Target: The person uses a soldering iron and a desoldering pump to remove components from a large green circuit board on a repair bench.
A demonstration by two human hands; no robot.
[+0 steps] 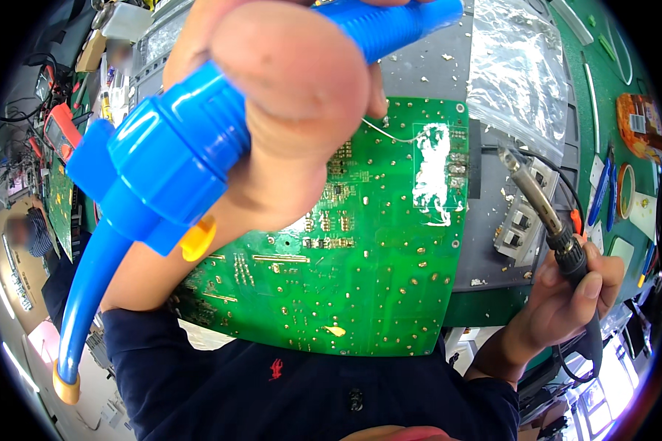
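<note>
My left hand (287,103) is close to the camera, its thumb over a blue jointed plastic hose (154,162) with a yellow lever and curved nozzle. A thin wire (393,140) runs from beside its fingers toward a shiny white patch on a green circuit board (368,279), which lies below with solder pads facing up. My right hand (574,294) grips a soldering iron (537,202) by its dark handle, tip raised at the board's right side. The board's upper-left part is hidden behind my left hand and hose.
A grey mat (485,272) lies under the board, with a clear plastic bag (515,73) and a switch block (511,235). Blue-handled tools (607,191), a tape roll (627,189) and an orange package (640,125) are at right. Another person (37,228) is at far left.
</note>
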